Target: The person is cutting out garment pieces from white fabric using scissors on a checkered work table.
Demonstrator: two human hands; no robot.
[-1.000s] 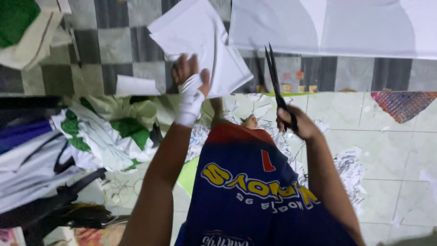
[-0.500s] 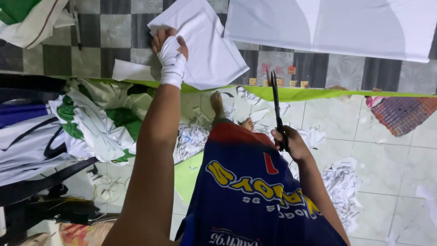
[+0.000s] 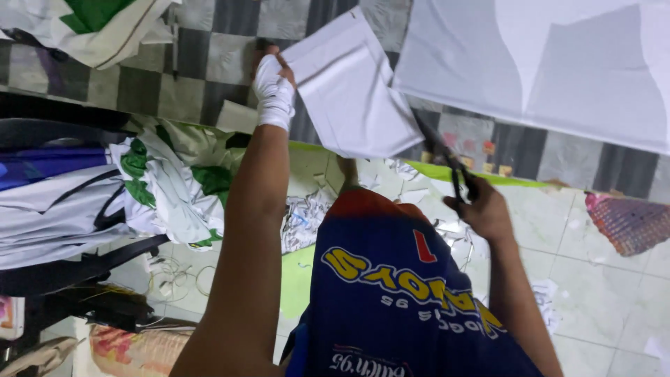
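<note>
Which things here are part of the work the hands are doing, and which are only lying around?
In use:
- left hand, wrapped in white cloth, holding the white folded fabric piece
- right hand gripping the black scissors at that piece's edge

Lying about:
- green and white garments
- large white sheet
- white cut scraps on the floor
- red patterned mat

a checkered cloth [image 3: 209, 42] in grey and dark squares covers the table at the top. a big white sheet [image 3: 558, 63] lies on it at the upper right. a green and white garment [image 3: 91, 21] sits in the top left corner. a pile of white and green clothes [image 3: 160, 188] lies at the left, beside a dark chair [image 3: 77, 272]. paper scraps [image 3: 303, 220] are spread on the pale floor tiles [image 3: 600, 279]. a red patterned mat [image 3: 631, 220] lies at the right edge.
</note>
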